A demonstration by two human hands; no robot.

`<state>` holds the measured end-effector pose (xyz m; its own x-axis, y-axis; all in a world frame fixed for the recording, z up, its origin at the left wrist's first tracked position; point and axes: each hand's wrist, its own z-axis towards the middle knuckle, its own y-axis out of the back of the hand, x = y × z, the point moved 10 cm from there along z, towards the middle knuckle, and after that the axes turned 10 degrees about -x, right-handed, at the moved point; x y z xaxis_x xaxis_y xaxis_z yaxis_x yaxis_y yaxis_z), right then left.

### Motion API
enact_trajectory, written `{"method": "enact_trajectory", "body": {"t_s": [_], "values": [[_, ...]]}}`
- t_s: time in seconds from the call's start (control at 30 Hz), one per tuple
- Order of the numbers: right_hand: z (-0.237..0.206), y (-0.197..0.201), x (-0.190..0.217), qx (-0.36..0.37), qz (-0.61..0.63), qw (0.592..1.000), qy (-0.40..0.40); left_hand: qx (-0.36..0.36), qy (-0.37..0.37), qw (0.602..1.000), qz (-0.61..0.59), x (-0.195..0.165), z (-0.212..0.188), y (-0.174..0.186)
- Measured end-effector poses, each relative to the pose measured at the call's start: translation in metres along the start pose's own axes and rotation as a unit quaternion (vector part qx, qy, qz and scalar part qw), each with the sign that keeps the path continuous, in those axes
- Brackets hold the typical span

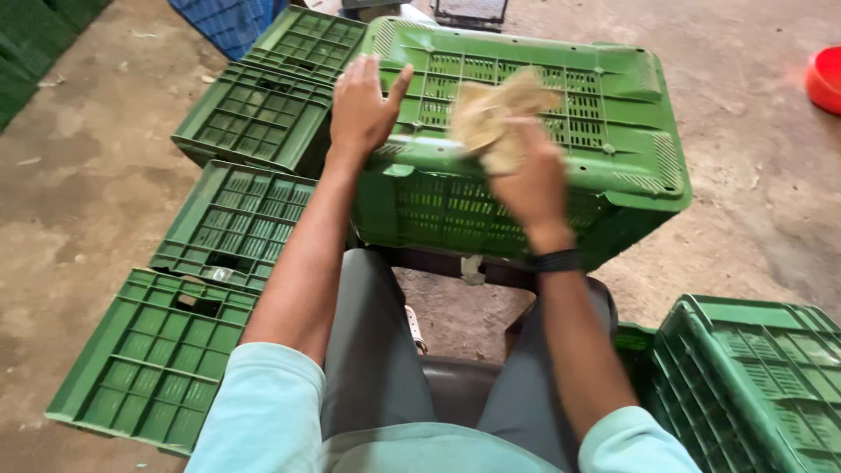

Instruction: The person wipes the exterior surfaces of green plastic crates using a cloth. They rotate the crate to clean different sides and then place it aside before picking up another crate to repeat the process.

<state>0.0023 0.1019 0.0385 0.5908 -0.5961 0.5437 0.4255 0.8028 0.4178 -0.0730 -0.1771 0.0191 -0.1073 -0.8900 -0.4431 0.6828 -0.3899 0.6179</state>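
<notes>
The green crate (pixel 526 131) lies upturned in front of the seated person's knees, its slotted base facing up, and it serves as the landmark here. To the left of the crate, 4 flat green panels (pixel 236 219) lie on the concrete floor (pixel 79 175) in a row running from beside the crate's far corner back toward the person. To the right of the crate and nearer the person, a stack of green crates (pixel 753 377) sits at the frame's lower edge. Beyond the crate's far left corner a blue crate (pixel 228 22) shows partly, and far to the crate's right a red tub (pixel 825 79) is cut by the frame edge.

The left hand (pixel 361 109) rests on the crate's near left corner, fingers spread flat and thumb out, gripping nothing. The right hand (pixel 526 180) is over the middle of the crate's base, fingers curled around a tan cloth (pixel 495 114). The cloth bunches out above the fingertips and presses on the slotted surface; it is blurred.
</notes>
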Motion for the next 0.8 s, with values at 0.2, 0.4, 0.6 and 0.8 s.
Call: {"method": "enact_trajectory", "body": {"t_s": [0.2, 0.4, 0.6, 0.8], "values": [[-0.019, -0.045, 0.110, 0.012, 0.010, 0.977, 0.211, 0.010, -0.021, 0.990, -0.140, -0.007, -0.004, 0.011], [-0.002, -0.006, 0.056, 0.106, -0.041, 0.974, 0.194, 0.005, 0.030, 0.977, -0.209, -0.002, -0.006, 0.017], [0.031, 0.051, -0.017, 0.104, -0.023, 0.993, 0.059, -0.068, -0.084, 0.993, -0.050, -0.031, -0.007, 0.028], [0.040, -0.019, -0.011, 0.189, 0.096, 0.977, -0.015, -0.094, 0.058, 0.991, -0.081, 0.002, -0.007, 0.032]]}}
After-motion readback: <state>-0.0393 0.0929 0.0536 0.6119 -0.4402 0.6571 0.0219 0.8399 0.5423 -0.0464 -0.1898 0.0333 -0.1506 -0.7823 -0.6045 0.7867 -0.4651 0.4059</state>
